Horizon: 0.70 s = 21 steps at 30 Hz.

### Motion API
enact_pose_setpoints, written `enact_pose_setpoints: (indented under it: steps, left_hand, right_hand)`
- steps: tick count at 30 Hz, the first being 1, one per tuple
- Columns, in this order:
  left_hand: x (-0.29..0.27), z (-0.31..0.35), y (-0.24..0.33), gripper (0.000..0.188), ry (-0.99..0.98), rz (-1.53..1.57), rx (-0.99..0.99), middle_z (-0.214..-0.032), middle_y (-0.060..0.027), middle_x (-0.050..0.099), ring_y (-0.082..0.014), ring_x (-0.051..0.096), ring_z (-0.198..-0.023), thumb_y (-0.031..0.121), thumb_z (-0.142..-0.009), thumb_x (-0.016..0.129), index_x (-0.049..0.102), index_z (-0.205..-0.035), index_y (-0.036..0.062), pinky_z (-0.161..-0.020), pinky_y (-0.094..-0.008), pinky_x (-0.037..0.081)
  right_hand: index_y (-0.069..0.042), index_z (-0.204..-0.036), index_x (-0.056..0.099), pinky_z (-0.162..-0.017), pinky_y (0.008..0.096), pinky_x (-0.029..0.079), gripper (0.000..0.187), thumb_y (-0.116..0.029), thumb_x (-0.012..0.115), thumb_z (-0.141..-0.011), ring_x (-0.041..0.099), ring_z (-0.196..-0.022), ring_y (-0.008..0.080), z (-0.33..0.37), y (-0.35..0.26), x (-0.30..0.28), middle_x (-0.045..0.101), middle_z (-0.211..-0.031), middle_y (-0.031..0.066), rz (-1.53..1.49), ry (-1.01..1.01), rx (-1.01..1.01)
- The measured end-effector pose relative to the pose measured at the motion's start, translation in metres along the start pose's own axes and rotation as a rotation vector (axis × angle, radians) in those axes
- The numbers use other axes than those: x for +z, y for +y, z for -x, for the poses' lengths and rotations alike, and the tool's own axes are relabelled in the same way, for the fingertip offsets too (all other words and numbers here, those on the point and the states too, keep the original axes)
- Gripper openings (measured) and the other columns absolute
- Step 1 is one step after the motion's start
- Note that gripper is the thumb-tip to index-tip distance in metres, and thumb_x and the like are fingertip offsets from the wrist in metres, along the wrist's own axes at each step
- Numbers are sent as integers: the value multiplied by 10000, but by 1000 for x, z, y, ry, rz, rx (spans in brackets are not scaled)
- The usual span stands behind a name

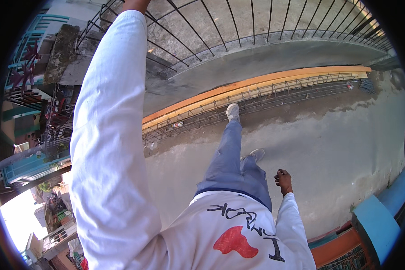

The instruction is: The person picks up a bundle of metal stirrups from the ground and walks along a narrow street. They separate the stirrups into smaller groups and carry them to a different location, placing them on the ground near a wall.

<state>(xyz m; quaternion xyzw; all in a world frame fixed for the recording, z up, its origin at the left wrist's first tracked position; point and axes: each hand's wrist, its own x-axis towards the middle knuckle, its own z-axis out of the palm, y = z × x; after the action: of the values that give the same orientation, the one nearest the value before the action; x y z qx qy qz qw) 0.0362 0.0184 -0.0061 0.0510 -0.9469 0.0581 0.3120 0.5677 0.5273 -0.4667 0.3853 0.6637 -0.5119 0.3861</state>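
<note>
My left arm, in a white sleeve, reaches up past the black metal railing (pixel 233 23). Only the wrist end of my left hand (pixel 137 4) shows at the top edge, beside the bars. Its fingers are cut off, so I cannot see what they touch. My right hand (pixel 283 182) hangs low at my side, over the concrete floor. Its fingers are curled in, and I make out nothing in them. One of my shoes (pixel 232 112) is set forward against a long steel rebar cage (pixel 274 96); the other shoe is behind it.
Orange-tan boards (pixel 256 83) lie between the rebar cage and the low grey wall (pixel 274 58) under the railing. A blue block-like structure (pixel 377 227) and an orange frame (pixel 339 247) stand at lower right. Teal-railed buildings and plants fill the left side.
</note>
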Motion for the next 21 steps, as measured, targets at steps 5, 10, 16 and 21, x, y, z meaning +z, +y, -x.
enact_pose_setpoints:
  steps: [5,10,16,21]
  left_hand:
    - [4,-6,-4,322,11,-35,-16,-1091,-186,723,-385,679,-1058,156,-872,506,672,-1146,116,-897,-509,519]
    - [3,-6,-2,291,-10,4,1,-1084,-183,723,-382,681,-1054,173,-862,526,675,-1106,117,-889,-505,522]
    - [4,-6,-7,255,18,-46,42,-1009,-178,736,-389,697,-989,186,-848,550,692,-1048,117,-852,-509,536]
    - [1,-6,2,280,14,-33,12,-1053,-191,728,-379,691,-1031,162,-861,532,700,-1079,114,-875,-507,534]
  right_hand:
    - [-38,-1293,608,-560,297,504,371,-261,565,-1001,615,-659,149,0,-3,4,691,-884,93,25,-21,-15]
    - [-59,-1327,587,-581,308,515,386,-281,557,-1013,612,-680,148,-3,5,4,684,-894,77,65,-44,40]
    - [-46,-1291,612,-551,302,508,361,-256,561,-1002,618,-653,152,-5,7,0,690,-879,95,42,-38,46]
    - [-53,-1308,601,-564,299,511,380,-276,568,-1002,609,-658,145,-7,0,-3,682,-875,81,42,-29,14]
